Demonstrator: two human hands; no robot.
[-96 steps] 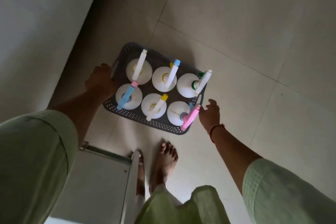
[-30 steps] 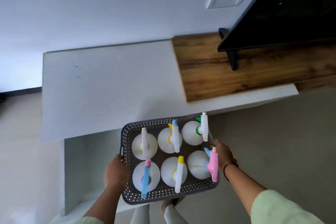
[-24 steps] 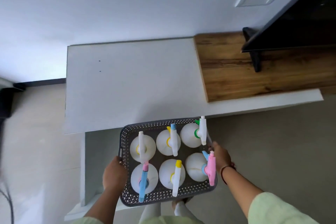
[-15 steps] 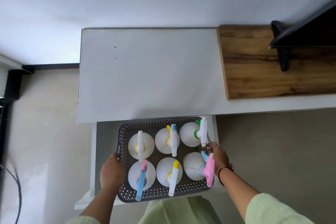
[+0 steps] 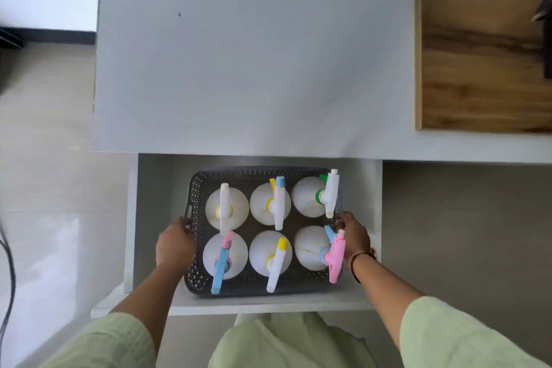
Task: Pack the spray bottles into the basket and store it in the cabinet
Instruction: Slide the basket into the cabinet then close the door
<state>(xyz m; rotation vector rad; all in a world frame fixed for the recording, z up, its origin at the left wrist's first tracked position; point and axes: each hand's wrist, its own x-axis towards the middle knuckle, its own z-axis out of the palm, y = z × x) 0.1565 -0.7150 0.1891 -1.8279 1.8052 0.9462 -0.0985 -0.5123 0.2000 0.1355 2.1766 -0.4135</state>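
Note:
A dark grey perforated basket [image 5: 239, 285] holds several white spray bottles [image 5: 270, 203] with coloured trigger heads, standing upright in two rows. The basket sits inside the open white compartment [image 5: 155, 188] of the cabinet, below its top. My left hand [image 5: 174, 245] grips the basket's left handle. My right hand [image 5: 354, 236] grips its right rim, beside the bottle with the pink trigger [image 5: 336, 254]. I cannot tell whether the basket rests on the compartment's floor or hangs just above it.
The white cabinet top [image 5: 248, 54] overhangs the back of the compartment. A wooden board [image 5: 478, 48] lies on it at the right, with a dark stand at the far right edge. A black cable [image 5: 7, 272] hangs at the left over pale floor tiles.
The basket, lifted off the floor by both hands, has been carried to the cabinet and lowered into the open compartment. My view has tilted down over it. Both hands keep their grip.

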